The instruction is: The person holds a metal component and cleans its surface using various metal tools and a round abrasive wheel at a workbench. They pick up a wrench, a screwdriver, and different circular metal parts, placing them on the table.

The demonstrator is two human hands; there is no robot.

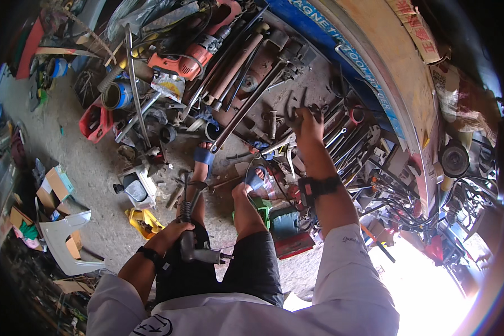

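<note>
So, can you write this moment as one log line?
left hand: grips grey spring-nosed tool | right hand: at dark pronged metal piece | nearby: orange power tool

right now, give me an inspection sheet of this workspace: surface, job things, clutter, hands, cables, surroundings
Surface: grey floor, dirty, largely covered by loose items.
Job's things: grey pistol-shaped tool with a coil spring; dark curved metal piece.
Clutter: orange power tool, red container, yellow plastic piece, heaped wrenches.
Hands: left hand closed around the grey pistol-shaped tool; right hand at the dark curved metal piece, grip unclear.
Cables: dark cables tangled at far right.
Surroundings: blue panel beyond the wrenches; strong light lower right.
</note>
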